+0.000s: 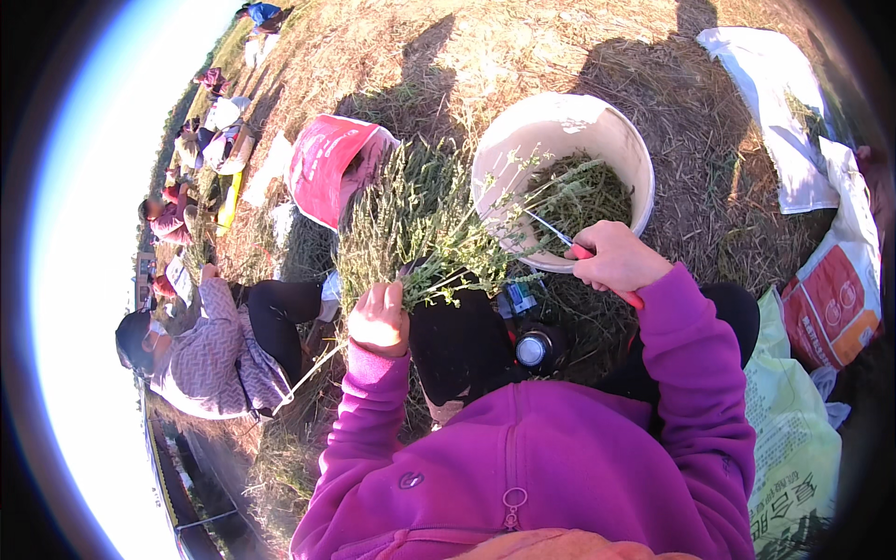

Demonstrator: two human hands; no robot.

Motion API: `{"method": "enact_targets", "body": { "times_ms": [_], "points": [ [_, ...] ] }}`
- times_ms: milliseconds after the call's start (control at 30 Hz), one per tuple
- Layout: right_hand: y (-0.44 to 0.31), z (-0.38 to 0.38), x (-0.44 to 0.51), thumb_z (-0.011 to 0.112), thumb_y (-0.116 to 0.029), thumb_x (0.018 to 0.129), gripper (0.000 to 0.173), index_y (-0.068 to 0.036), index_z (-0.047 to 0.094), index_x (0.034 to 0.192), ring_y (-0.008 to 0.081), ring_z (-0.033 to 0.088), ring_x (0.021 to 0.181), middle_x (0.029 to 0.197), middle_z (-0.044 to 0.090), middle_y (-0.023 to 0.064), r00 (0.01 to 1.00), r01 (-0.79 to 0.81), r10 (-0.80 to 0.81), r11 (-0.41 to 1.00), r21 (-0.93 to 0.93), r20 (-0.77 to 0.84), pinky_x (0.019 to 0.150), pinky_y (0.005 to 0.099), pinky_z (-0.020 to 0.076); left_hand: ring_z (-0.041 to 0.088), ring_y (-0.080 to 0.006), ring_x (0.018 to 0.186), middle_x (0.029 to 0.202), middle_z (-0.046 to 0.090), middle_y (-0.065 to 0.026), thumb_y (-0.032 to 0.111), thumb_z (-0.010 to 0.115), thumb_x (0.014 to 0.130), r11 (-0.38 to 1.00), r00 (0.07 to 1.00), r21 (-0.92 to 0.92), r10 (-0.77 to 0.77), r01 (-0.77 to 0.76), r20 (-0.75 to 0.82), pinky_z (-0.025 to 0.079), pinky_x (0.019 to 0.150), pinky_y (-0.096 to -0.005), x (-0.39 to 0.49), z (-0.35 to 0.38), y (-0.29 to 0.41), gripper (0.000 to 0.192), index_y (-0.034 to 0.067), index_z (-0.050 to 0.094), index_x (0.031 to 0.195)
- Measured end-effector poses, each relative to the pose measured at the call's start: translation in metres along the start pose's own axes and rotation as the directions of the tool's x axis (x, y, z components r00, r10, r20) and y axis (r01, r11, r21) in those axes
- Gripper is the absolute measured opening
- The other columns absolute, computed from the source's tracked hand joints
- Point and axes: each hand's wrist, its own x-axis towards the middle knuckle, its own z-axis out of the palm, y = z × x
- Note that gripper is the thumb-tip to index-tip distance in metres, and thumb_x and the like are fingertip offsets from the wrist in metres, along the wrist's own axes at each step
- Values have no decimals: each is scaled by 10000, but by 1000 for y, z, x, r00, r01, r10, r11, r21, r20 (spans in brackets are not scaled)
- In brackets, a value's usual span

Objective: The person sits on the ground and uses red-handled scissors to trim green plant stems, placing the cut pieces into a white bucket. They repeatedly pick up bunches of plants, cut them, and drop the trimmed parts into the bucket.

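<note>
My left hand [379, 320] is closed around the stems of a green leafy plant [448, 262], whose branches spread to the right, some over the rim of a white plastic bucket [647, 175]. In my right hand [616, 257] are red-handled scissors or snips [549, 227], with the metal blades pointing up and left over the bucket, near the plant's tips. Whether the blades are apart cannot be told. Cut green plant pieces [584, 199] lie in the bucket. A large heap of similar plants [399, 203] lies left of the bucket, beyond my left hand.
A red and white sack [325, 168] lies beyond the heap. A dark bottle with a silver cap [533, 348] is between my legs. Woven sacks [833, 301] and a green bag [791, 420] lie at right. A person [210, 350] sits close on the left; several others are farther off.
</note>
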Motion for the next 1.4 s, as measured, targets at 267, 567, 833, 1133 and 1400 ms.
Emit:
{"method": "enact_targets", "body": {
  "times_ms": [267,567,833,1133,1400],
  "points": [
    [0,4,1,662,-107,747,155,20,608,677,208,612,514,584,610,138,982,-16,14,1000,-9,-187,538,333,490,586,-319,655,782,547,-126,-67,573,619,1000,1000,8,19,-19,-19,506,584,-406,-3,6,-2,367,18,582,976],
    [13,0,8,606,-143,768,207,59,602,724,277,641,478,616,636,192,988,-91,89,996,-14,-126,571,370,519,623,-340,742,831,616,-139,-53,560,591,998,996,18,-62,60,68,524,661,-414,-7,1,-4,392,18,616,972],
    [11,2,17,623,-160,770,194,24,626,706,329,650,590,617,616,196,970,-89,63,990,-106,-233,631,390,513,596,-322,687,800,581,-122,-56,570,602,1000,999,22,-17,17,34,508,618,-399,-8,5,-3,372,22,608,964],
    [13,2,20,647,-177,786,209,25,646,731,368,639,636,646,606,233,954,-115,75,986,-123,-290,647,421,498,616,-338,703,796,604,-136,-74,544,600,998,997,1,-70,71,34,508,630,-413,2,9,-4,367,23,618,946],
    [15,3,22,651,-169,786,227,54,648,749,400,652,700,704,627,261,928,-101,17,973,-209,-371,680,433,502,552,-306,604,721,496,-105,-49,567,631,1000,998,10,-15,16,-55,462,528,-402,16,10,-2,219,66,535,815]
  ]
}}
